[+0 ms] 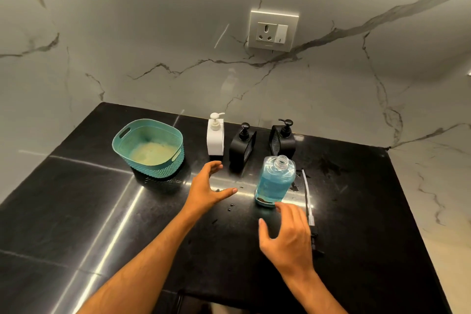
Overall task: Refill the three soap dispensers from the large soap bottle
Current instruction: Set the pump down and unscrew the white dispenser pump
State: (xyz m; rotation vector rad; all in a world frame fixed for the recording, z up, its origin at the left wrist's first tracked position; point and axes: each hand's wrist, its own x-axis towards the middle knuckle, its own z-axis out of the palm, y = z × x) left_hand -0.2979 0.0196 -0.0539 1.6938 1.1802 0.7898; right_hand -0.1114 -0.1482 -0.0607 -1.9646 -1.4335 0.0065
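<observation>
The large clear soap bottle [275,181] holds blue liquid and stands upright on the black counter with its neck uncapped. Its pump head with a long tube [308,201] lies on the counter just right of it. Along the wall stand a white dispenser [215,136], a black dispenser [242,146] and a second black dispenser [283,138], all with pumps on. My left hand [209,187] hovers open in front of the white dispenser. Just below the bottle's base, my right hand [286,234] is open, fingers spread, holding nothing.
A teal plastic basket [149,148] sits left of the dispensers. A wall socket [273,30] is on the marble wall above. Small dark specks and wet smears lie on the counter [102,211] around the bottle. The counter's right edge [418,211] runs close to the pump tube.
</observation>
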